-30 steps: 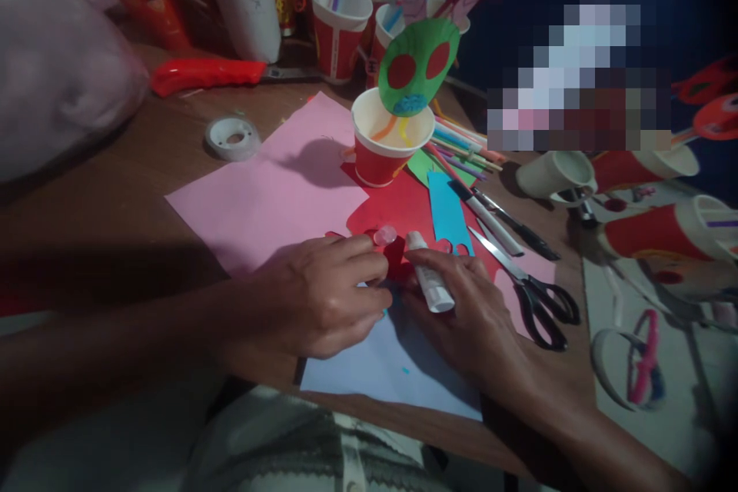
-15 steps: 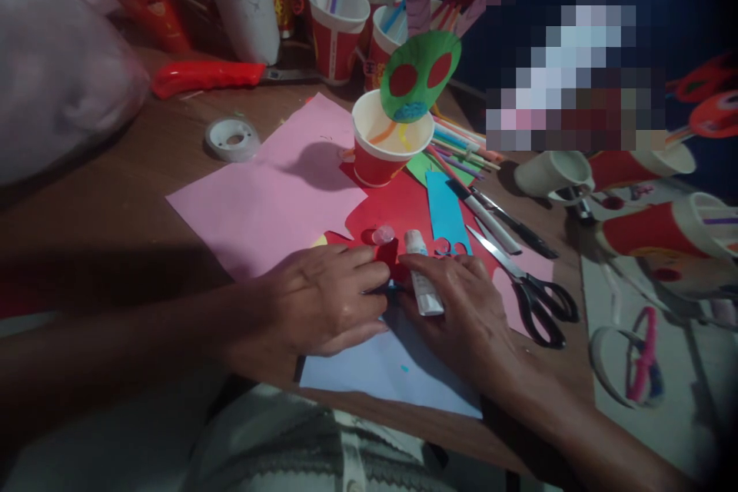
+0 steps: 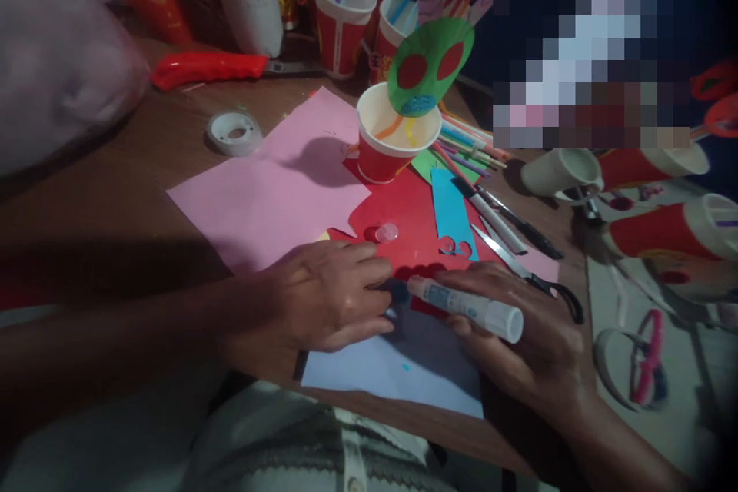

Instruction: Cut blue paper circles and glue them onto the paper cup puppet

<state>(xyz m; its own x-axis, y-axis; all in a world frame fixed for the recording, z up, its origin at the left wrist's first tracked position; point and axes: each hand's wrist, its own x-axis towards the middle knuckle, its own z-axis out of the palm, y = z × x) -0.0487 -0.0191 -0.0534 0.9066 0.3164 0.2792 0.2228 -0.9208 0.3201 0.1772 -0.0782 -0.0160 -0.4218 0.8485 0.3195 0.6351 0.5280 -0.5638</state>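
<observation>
My right hand (image 3: 530, 330) grips a white glue tube (image 3: 467, 307) between thumb and fingers. The tube lies tilted, its narrow tip pointing left toward a small dark blue piece (image 3: 397, 290), possibly paper. My left hand (image 3: 340, 296) is closed, its fingertips at that piece's left edge; most of what they pinch is hidden. Beneath both hands are a white sheet (image 3: 369, 369) and red paper (image 3: 403, 207). A small clear pinkish cap (image 3: 386, 232) rests on the red paper, just beyond my left fingers.
A red cup with a green paper face (image 3: 431, 65) stands behind the hands. Scissors (image 3: 513, 257), pens (image 3: 496, 219) and blue paper (image 3: 453, 207) lie to the right. Pink paper (image 3: 270, 184), a tape roll (image 3: 234, 132) and a red cutter (image 3: 211, 71) are left.
My right hand has moved right and turned the glue tube from near upright to lying sideways, tip leftward. The left hand has stayed almost in place.
</observation>
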